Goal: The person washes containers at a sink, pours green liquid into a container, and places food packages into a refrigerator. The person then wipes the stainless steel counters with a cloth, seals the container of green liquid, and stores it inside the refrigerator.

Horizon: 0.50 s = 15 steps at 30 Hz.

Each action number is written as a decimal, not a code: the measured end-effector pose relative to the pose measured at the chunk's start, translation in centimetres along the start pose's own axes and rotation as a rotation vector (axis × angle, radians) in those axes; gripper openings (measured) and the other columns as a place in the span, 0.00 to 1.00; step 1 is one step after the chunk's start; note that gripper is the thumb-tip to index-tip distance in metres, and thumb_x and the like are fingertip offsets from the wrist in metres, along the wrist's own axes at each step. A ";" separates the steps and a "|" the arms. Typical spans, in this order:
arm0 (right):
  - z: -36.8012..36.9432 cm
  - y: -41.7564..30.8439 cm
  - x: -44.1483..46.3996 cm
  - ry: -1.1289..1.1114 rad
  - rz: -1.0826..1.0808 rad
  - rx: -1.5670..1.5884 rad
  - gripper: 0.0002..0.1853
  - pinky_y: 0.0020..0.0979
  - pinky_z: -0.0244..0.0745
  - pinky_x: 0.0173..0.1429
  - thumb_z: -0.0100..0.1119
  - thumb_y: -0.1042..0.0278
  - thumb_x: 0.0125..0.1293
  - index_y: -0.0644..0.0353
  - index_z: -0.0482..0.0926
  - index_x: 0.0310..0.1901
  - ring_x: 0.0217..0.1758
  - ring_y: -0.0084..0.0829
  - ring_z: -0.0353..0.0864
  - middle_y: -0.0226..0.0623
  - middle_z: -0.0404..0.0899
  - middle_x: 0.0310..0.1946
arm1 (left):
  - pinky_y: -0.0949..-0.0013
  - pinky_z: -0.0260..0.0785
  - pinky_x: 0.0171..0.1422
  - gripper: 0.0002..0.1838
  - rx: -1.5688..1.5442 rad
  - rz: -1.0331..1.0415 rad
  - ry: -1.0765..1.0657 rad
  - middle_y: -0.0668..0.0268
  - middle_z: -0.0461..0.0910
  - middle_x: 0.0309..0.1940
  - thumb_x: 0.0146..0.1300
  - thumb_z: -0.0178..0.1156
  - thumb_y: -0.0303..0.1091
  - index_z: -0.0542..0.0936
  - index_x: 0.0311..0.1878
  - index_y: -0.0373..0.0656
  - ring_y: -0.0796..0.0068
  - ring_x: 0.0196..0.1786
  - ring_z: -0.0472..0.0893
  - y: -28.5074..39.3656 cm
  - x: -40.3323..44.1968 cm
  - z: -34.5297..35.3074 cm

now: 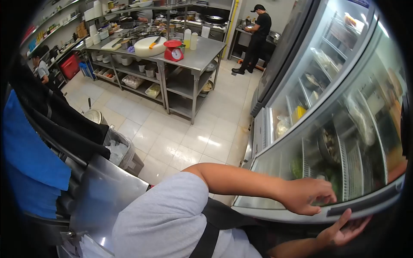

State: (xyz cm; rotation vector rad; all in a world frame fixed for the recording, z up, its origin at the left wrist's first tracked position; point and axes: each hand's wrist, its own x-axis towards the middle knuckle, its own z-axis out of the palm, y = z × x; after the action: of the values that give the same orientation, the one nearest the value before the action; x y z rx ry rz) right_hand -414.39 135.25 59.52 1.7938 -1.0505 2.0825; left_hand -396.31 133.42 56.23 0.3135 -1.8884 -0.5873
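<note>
My left hand (310, 196) reaches across from the left, below a grey sleeve. Its fingers are loosely bent and apart, with nothing visible in them, over the lower edge of a glass fridge door (275, 170). Below it, my right hand (344, 231) is turned partly palm up, thumb raised and fingers stretched out beside the door's grey frame (365, 203). I cannot tell whether the right fingertips touch the frame. Through the glass show shelves, a bowl (329, 145) and green produce (297, 167), partly blurred by reflections.
A steel worktable (206, 53) carries a red scale (174, 50), a round white block (149, 46) and squeeze bottles (193, 41). A co-worker in black (258, 38) stands at the back. A lined bin (129, 155) and a steel surface (107, 189) are at left.
</note>
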 end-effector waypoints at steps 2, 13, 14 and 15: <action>1.4 0.9 -0.6 0.134 -0.008 0.100 0.25 0.38 0.67 0.59 0.59 0.75 0.64 0.69 0.63 0.61 0.56 0.41 0.72 0.56 0.71 0.54 | 0.62 0.69 0.46 0.21 0.017 -0.127 -0.131 0.61 0.72 0.40 0.56 0.61 0.34 0.72 0.53 0.41 0.62 0.41 0.74 -1.7 -2.8 -2.7; 29.4 -2.5 -17.0 -1.129 0.353 0.286 0.08 0.25 0.72 0.39 0.63 0.70 0.60 0.66 0.78 0.35 0.31 0.24 0.77 0.34 0.79 0.29 | 0.55 0.70 0.55 0.25 0.510 -1.622 0.431 0.47 0.80 0.45 0.57 0.58 0.51 0.81 0.46 0.38 0.49 0.51 0.78 -21.7 -53.7 -22.0; 32.4 -3.0 -18.3 -1.199 0.376 0.335 0.09 0.24 0.73 0.38 0.63 0.69 0.60 0.66 0.78 0.34 0.30 0.22 0.77 0.33 0.79 0.27 | 0.53 0.71 0.53 0.22 0.364 -1.790 0.687 0.46 0.80 0.42 0.57 0.58 0.48 0.82 0.40 0.36 0.47 0.48 0.79 -20.4 -57.3 -23.2; 35.2 -3.1 -19.6 -1.293 0.374 0.387 0.09 0.25 0.73 0.37 0.64 0.69 0.58 0.67 0.79 0.34 0.29 0.23 0.77 0.34 0.80 0.27 | 0.55 0.70 0.56 0.21 0.330 -1.983 0.940 0.44 0.79 0.45 0.57 0.57 0.45 0.81 0.42 0.34 0.48 0.50 0.79 -18.3 -59.8 -23.6</action>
State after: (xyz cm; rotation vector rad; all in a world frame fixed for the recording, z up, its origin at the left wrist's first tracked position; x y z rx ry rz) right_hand -380.19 121.36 42.94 3.5050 -1.2940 1.0762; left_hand -352.64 140.52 6.12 2.2531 -0.1999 -1.0106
